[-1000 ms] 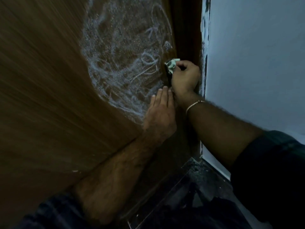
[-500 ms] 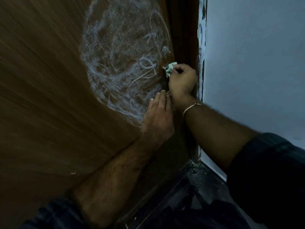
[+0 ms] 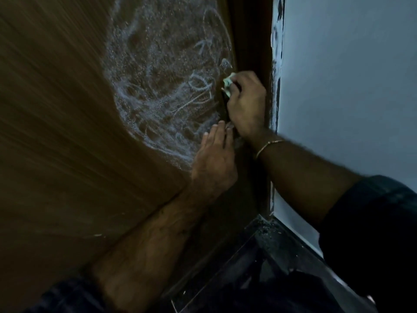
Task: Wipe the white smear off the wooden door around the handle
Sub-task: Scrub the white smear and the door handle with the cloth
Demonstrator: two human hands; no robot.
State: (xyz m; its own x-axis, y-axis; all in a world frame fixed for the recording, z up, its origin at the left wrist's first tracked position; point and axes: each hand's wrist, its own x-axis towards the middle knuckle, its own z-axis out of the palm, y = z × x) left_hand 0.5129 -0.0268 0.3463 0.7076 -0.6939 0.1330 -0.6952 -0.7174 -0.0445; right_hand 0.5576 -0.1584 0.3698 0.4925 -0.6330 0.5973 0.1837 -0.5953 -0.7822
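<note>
A white wall (image 3: pixel 349 86) flanked the wooden door (image 3: pixel 56 132) — its white smear (image 3: pixel 158 86) lay left of both hands: right hand (image 3: pixel 247 107) clenched on a wadded cloth (image 3: pixel 228 83), left hand (image 3: pixel 214 163) flat, released.

Two bare hands, bare hairy forearms. Left hand (image 3: pixel 214 161): no rings or jewellery visible. Right hand (image 3: pixel 247 107): thin gold-coloured bangle (image 3: pixel 268 145) at wrist. Both arms in dark sleeves pushed up toward elbows: right sleeve (image 3: pixel 372 233) dark blue-black, left sleeve (image 3: pixel 65 297) dark with faint check pattern.
</note>
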